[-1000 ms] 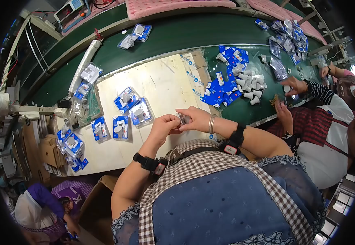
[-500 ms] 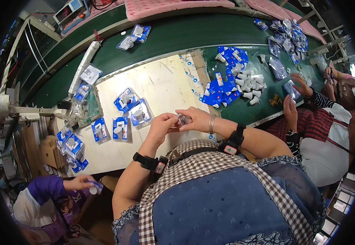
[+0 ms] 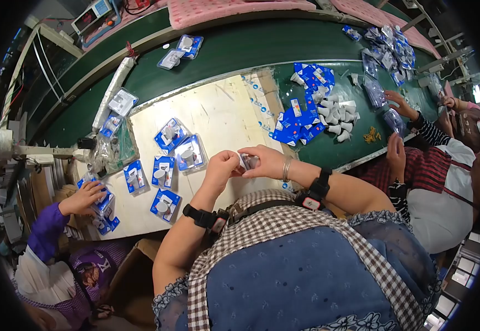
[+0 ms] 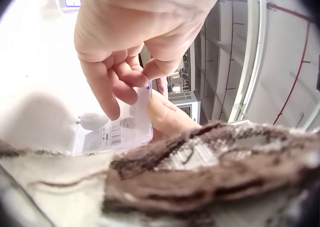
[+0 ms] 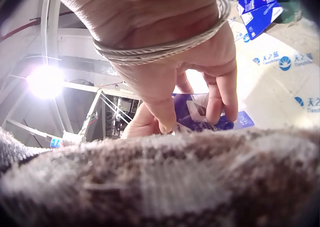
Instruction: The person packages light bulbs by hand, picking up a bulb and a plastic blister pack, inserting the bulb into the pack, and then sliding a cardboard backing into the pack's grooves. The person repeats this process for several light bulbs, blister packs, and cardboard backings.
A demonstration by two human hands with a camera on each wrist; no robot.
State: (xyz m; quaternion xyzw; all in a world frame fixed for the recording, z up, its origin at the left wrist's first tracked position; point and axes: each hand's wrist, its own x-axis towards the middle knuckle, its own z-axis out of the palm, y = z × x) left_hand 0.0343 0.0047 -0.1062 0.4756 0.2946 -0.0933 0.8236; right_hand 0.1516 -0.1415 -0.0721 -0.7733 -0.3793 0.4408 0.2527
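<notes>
In front of my waist, both hands hold a clear plastic pack with a printed card, mostly covered by fingers in the head view. My left hand pinches the edge of this pack; its back shows a barcode and a white rounded piece beside it. From the other side, my right hand grips it with thumb and fingers, and the blue card front shows between them. Left of my hands lie several blue-carded packs, among them a pack with a white piece inside.
Blue cards and a heap of white cone-shaped pieces lie to the right. Another person's hand is over packs at the left edge; a second person's hand works at the right. A wrapped bar stands left.
The person at left has set a pack on the board's front and now reaches to the left packs. The right-hand neighbour's hand moved toward the clear packs. My hands stay nearly in place.
</notes>
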